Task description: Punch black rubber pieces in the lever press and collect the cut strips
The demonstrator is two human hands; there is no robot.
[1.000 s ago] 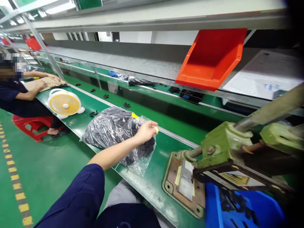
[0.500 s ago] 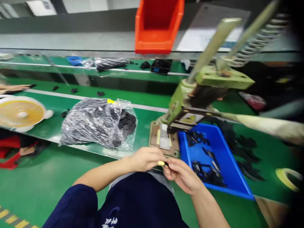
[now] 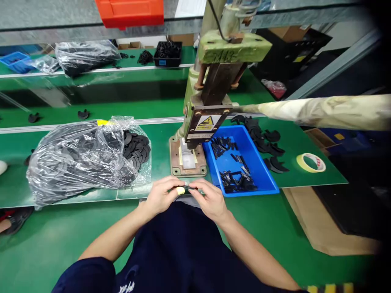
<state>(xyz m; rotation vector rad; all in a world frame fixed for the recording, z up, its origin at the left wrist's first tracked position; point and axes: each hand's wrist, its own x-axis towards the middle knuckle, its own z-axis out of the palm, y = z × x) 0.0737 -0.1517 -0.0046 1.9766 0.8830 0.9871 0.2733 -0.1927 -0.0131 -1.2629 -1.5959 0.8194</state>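
Between my two hands, at the table's front edge, is a small thin black part (image 3: 187, 187); its exact shape is mostly covered by my fingers. My left hand (image 3: 163, 195) pinches its left end, and a yellow wrap shows on that thumb. My right hand (image 3: 209, 198) pinches the right end. Just beyond my hands stands a green hand press (image 3: 210, 97) on a brown base plate (image 3: 201, 162), with a pale block under its ram. To the right is a blue bin (image 3: 262, 179) with several thin black pieces (image 3: 233, 179) in it.
A clear plastic bag (image 3: 76, 162) of black curved pieces lies left of the press. More curved pieces (image 3: 259, 136) and a tape roll (image 3: 310, 162) lie at right. The press's wrapped lever (image 3: 320, 112) reaches out rightward. An orange bin (image 3: 131, 14) sits on the shelf above.
The view has swung right and down, so the press and bag now appear further left. My hands stay together at the table edge, now level with each other, both still on the black part.
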